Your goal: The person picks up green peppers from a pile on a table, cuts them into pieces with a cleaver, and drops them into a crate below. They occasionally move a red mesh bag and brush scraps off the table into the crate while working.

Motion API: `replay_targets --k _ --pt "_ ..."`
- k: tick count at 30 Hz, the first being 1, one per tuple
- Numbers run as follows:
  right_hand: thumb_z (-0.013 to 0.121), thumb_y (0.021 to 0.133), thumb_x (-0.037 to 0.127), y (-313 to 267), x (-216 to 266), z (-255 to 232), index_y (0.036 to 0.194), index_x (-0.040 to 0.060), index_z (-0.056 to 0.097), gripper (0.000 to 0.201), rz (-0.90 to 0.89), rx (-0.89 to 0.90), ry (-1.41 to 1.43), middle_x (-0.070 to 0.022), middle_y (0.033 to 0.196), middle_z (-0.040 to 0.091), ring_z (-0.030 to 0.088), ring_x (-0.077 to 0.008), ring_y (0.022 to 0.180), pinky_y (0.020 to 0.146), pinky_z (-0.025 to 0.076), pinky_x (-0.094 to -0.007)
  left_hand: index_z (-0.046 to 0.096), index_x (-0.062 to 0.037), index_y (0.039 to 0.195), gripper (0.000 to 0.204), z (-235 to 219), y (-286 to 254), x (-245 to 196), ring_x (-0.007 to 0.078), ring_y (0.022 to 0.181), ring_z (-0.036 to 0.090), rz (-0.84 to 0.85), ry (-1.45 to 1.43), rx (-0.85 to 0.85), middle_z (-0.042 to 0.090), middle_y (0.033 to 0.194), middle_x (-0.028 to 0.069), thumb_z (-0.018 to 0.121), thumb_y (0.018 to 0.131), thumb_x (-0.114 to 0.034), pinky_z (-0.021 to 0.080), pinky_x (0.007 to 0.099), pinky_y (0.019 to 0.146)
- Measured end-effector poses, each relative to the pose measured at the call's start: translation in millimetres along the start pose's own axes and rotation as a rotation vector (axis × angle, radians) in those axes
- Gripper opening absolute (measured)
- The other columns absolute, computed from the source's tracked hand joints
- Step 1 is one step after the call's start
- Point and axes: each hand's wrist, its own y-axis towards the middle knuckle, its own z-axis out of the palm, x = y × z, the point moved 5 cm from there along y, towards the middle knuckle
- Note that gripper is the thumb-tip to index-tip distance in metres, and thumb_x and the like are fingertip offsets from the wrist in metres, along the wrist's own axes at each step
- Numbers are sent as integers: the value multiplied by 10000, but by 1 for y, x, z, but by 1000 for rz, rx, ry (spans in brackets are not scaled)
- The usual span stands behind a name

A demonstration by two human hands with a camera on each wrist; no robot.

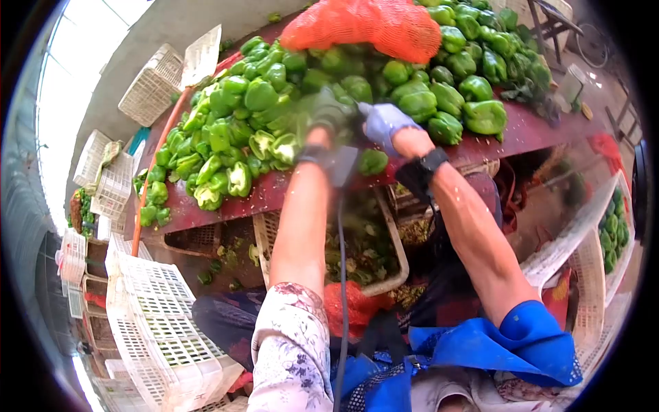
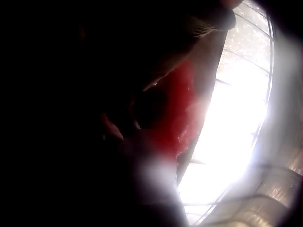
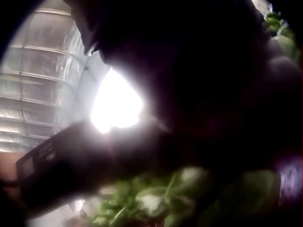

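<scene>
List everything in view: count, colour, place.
Table: one, dark red, ahead
Green peppers: many, green, heaped on table
Red mesh bag: one, orange-red, on the heap's far side
White crates: several, white, mainly left
Scrap crate: one, pale, below table edge, holding green scraps
Pole: one, orange, at the table's left end
Lower mesh: one, red, low centre
Cable: one, grey, down from left wrist
Wristbands: two, dark, one per wrist
Sleeves: two, floral left, blue right
Left hand: one, blurred, colour unclear, at the peppers
Right hand: one, lavender-gloved, beside it
</scene>
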Motion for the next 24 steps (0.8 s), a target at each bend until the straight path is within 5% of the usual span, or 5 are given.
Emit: replay_targets --k 6,12,20,22,24 --pt "616 879 217 -45 14 3 1422 140 489 563 36 -46 61 -242 978 686 664 -428 867 747 526 -481 350 -85 1382 649 11 -12 17 153 1013 561 -182 -630 196 589 1069 59 672 822 -23 462 269 934" --pt "644 882 229 -67 33 -35 1321 161 595 446 59 -168 81 -216 940 692 667 -413 830 719 522 -482 451 -88 1347 653 -5 -12 39 175 1019 594 161 -836 -142 596 1157 80 628 748 102 516 302 917" --pt "675 883 135 -94 12 -68 1362 99 568 492 61 -402 374 -206 912 697 690 -330 827 762 531 -386 479 -19 1325 581 -6 -28 54 197 947 654 -131 -637 -61 670 1101 139 678 780 1 555 310 829" --pt "672 879 139 -92 1 -62 1361 101 574 493 138 -382 184 -186 826 667 650 -269 714 711 520 -372 517 -4 1296 536 -13 -44 44 207 976 653 -207 -853 -30 666 1137 154 685 793 -87 538 322 865" --pt "672 876 142 -84 -5 -50 1363 102 575 498 137 -365 56 -180 790 647 614 -237 657 681 512 -363 588 14 1214 453 -26 -47 55 255 1032 639 0 -396 -346 668 1133 174 673 811 -173 500 358 939"
